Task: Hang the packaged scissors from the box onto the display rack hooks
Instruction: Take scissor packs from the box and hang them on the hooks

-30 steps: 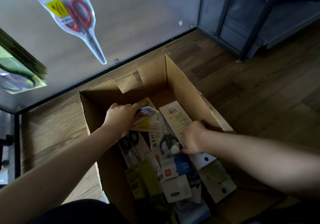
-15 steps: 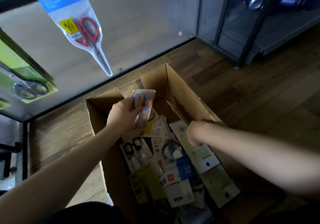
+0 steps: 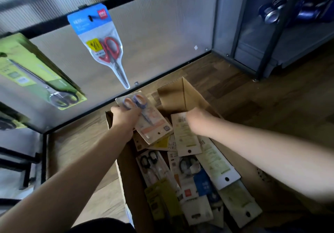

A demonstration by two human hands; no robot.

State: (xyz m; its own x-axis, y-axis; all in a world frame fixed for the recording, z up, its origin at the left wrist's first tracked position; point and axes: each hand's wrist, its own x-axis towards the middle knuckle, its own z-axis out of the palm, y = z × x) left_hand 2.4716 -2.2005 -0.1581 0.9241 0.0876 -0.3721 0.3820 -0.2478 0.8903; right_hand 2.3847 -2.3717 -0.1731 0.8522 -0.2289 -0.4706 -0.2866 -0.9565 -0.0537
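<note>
A person's left hand (image 3: 126, 115) grips a packaged pair of scissors (image 3: 144, 117) with blue-and-orange handles, fingers curled round the pack's handle end, holding it over the far rim of an open cardboard box (image 3: 182, 95) on a wooden floor (image 3: 253, 110). The pack's free end, with its hang hole, points back toward the person, away from the grip. The right hand (image 3: 196, 119) reaches into the box just right of that pack, fingers curled down at the top of a pale card-backed pack (image 3: 186, 137) bearing a barcode; whether it actually pinches the card cannot be told. Below both hands, more scissor packs (image 3: 180, 187) lie jumbled in the box, their print too small to read. Above and beyond the left grip, a red-handled pair (image 3: 103, 43) in a blue-topped pouch with a red "deli" logo hangs from a display rack hook (image 3: 90, 17). Left of it hang green-carded scissors (image 3: 36, 74).
</note>
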